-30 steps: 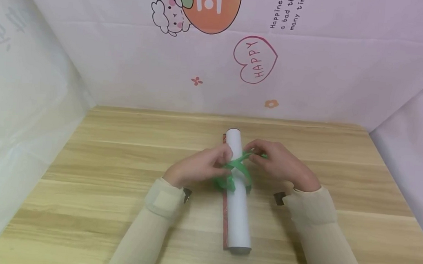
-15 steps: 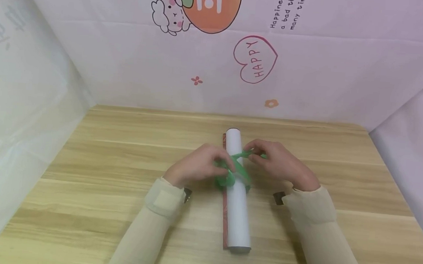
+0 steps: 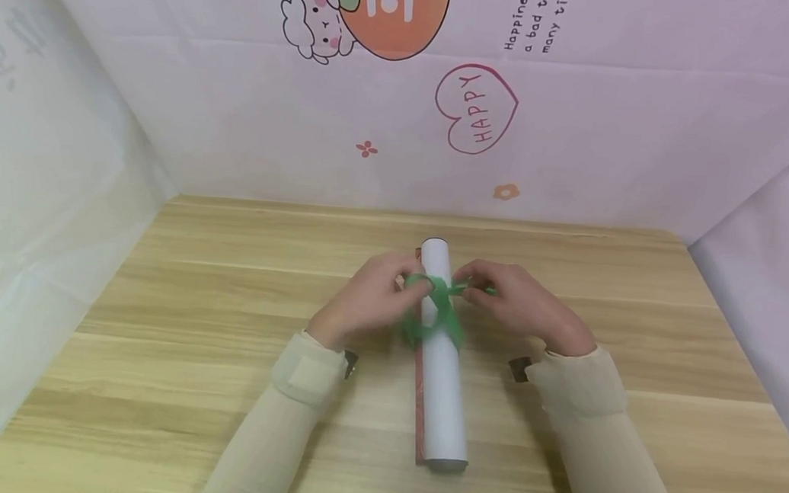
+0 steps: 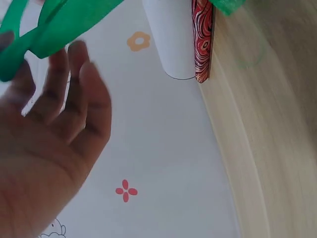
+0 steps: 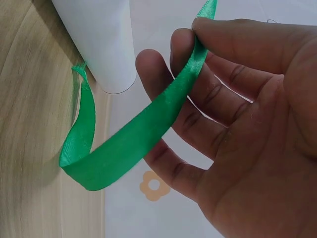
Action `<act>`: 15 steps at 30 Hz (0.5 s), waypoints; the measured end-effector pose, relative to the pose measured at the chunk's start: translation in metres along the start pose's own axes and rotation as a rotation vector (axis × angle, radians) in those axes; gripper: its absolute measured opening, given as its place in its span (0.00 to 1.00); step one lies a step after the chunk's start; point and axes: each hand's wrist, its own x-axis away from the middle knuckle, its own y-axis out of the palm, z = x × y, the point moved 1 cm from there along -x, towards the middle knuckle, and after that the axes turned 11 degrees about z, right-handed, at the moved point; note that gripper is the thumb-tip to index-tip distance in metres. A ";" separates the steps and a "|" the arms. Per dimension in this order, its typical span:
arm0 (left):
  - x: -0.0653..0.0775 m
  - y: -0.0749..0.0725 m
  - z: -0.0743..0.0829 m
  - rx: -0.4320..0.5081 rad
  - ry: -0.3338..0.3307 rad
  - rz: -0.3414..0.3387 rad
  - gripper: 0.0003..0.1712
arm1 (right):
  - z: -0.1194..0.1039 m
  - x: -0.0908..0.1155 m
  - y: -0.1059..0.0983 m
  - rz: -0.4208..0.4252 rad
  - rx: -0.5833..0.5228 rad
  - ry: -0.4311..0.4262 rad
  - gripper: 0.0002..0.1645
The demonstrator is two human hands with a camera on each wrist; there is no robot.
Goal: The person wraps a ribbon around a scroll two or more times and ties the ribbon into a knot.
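Observation:
A rolled white paper [image 3: 446,410] lies lengthwise on the table, with a red patterned edge strip [image 3: 419,401] showing along its left side. Green ribbon [image 3: 450,328] loops and crosses over the roll's upper half. My left hand [image 3: 376,297] is at the roll's left side and holds a loop of the ribbon [image 4: 74,25] by the thumb and fingertips, blurred by motion. On the other side, my right hand [image 3: 524,303] pinches a length of ribbon [image 5: 129,141] between thumb and index finger; its other fingers are loosely bent, and the free end hangs in a curl.
The wooden table [image 3: 220,387] meets a white printed cloth backdrop [image 3: 251,129] behind the roll. White cloth sides [image 3: 50,161] stand at left and right. Dark straps [image 3: 520,370] show near both wrists.
My left hand has moved slightly away from me along the roll, pulling ribbon up with it. The right hand keeps its pinch and position; the roll stays in place.

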 end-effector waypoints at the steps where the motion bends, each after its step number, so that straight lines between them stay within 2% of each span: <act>1: 0.000 0.000 0.000 0.002 0.002 0.035 0.10 | 0.000 0.000 0.000 0.000 -0.002 0.001 0.14; 6: -0.002 -0.002 0.003 0.034 0.011 0.224 0.02 | 0.000 0.000 0.000 0.010 -0.004 -0.010 0.14; 11: -0.005 -0.003 0.006 0.161 0.034 0.392 0.12 | 0.001 0.000 0.001 0.011 -0.003 0.000 0.13; 15: -0.005 -0.012 0.009 0.259 0.027 0.508 0.11 | 0.001 -0.001 0.000 0.013 0.002 -0.002 0.13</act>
